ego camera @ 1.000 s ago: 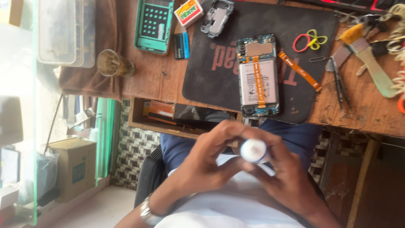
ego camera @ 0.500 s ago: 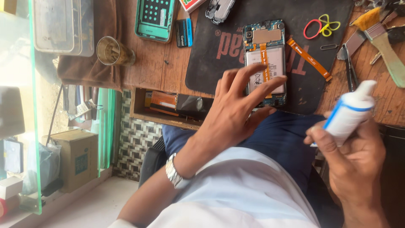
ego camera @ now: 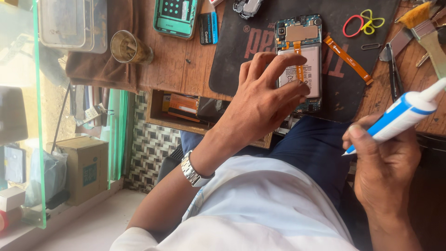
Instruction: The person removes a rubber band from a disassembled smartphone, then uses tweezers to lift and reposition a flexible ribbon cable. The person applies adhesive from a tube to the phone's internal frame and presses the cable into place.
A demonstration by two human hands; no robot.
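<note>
Your left hand (ego camera: 265,100) has its fingers spread on the opened phone (ego camera: 301,62), gripping nothing. Right hand (ego camera: 383,160) is closed round the glue tube (ego camera: 399,116). Next, I'd say: nozzle to frame w/ light squeeze.

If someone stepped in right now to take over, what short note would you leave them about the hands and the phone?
Left hand: fingertips resting on the opened phone, over its battery and orange ribbon cable, on the dark mat.
Right hand: grip closed on a white and blue glue tube, held off the bench, nozzle pointing up and to the right.
Done: phone back is off, insides exposed.
Left: no glue visible on the phone yet; a loose orange flex cable lies beside it.
</note>
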